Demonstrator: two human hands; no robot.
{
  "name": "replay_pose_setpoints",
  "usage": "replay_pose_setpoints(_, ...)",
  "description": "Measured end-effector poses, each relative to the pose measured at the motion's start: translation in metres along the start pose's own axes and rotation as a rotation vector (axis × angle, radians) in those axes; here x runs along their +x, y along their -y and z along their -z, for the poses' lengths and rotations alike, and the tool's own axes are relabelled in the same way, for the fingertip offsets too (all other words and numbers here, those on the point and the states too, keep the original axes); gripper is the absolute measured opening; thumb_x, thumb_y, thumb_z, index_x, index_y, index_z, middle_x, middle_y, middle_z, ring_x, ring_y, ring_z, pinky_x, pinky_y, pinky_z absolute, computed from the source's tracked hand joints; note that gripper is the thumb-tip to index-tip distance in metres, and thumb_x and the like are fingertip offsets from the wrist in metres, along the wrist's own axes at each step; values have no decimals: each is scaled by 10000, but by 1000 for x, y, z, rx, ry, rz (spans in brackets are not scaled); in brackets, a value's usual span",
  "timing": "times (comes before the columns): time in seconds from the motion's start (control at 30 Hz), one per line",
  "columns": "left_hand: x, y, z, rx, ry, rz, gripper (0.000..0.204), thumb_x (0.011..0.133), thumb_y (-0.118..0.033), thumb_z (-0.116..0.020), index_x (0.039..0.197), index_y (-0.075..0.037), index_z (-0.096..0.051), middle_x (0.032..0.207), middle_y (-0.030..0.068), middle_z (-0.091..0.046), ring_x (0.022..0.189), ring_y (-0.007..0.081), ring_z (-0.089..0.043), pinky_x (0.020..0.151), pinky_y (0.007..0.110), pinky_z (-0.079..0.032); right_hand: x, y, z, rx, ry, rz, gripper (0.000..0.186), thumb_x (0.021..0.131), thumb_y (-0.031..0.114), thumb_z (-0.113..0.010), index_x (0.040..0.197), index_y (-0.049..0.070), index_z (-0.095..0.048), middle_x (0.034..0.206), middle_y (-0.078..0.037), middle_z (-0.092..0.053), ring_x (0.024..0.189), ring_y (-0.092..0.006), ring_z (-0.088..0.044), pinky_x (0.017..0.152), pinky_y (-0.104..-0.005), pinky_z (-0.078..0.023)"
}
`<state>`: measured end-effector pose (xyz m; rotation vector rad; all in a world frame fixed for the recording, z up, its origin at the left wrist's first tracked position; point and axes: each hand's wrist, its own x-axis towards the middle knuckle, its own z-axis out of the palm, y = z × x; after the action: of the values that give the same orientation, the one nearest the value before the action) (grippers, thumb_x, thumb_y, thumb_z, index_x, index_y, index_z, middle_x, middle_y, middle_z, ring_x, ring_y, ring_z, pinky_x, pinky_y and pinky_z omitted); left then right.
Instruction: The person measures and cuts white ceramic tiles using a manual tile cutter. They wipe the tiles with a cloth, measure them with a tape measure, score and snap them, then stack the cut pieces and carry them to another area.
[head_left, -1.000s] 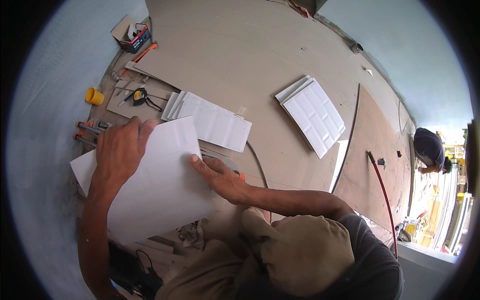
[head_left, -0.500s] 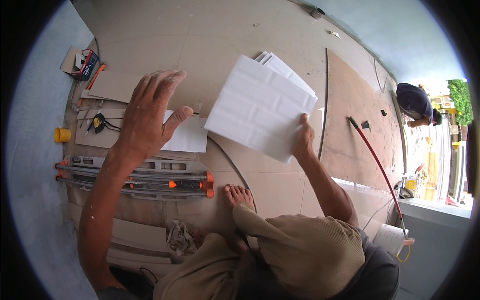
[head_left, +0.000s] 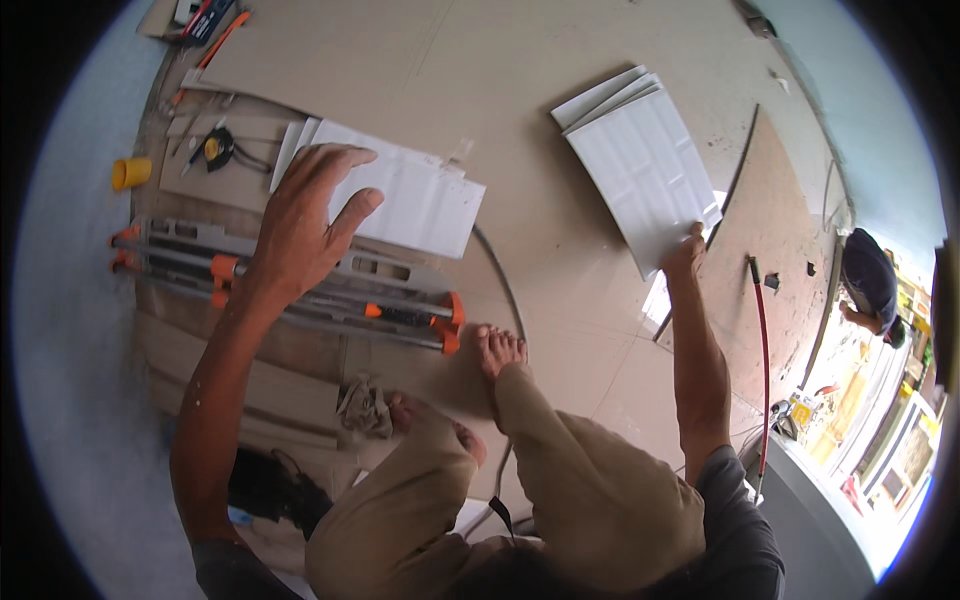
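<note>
My left hand (head_left: 318, 215) hovers empty, fingers curved, thumb spread; well apart, my right hand (head_left: 684, 254) stretches forward, touching the top tile (head_left: 640, 160), its grip unclear.

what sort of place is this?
Probably a room being renovated or fitted out: stacks of white tiles lie on the floor, with a tile cutter and a tape measure near the left wall.

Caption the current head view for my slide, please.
Right hand gripping the top white brick-patterned tile of a stack, empty left hand raised near a manual tile cutter.
</note>
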<state>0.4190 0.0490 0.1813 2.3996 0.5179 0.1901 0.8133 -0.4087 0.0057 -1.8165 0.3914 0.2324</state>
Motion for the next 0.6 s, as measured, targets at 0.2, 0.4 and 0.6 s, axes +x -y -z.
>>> replay_pose_setpoints(0.2, -66, -9, 16, -109, -53, 219, 310, 1028, -267, -640, 1201, -14, -686, 1168, 156, -705, 1130, 325, -658, 1008, 406, -491, 1, 24, -15, -546, 51, -100, 599, 1004, 457, -475, 1262, -60, -635, 1224, -221, -659, 1040, -334, -668, 882, -482, -566)
replay_pose_setpoints(0.4, -135, -40, 5, -264, 6, 457, 247, 1011, -211, -631, 1137, -8, -692, 1093, 171, -717, 1053, 328, -686, 938, 411, -523, 35, 28, -9, -591, 0, -257, 554, 942, 397, -582, 1233, -67, -660, 1176, -205, -699, 1003, -321, -693, 845, -450, -579)
replay_pose_setpoints(0.6, -200, -74, -15, -317, 150, 603, 225, 998, -186, -631, 1115, -1, -681, 1048, 166, -717, 992, 324, -699, 897, 406, -540, 53, 14, -8, -392, 115, -324, 389, 892, 310, -682, 1107, -13, -707, 897, -110, -667, 725, -220, -643, 584, -349, -513)
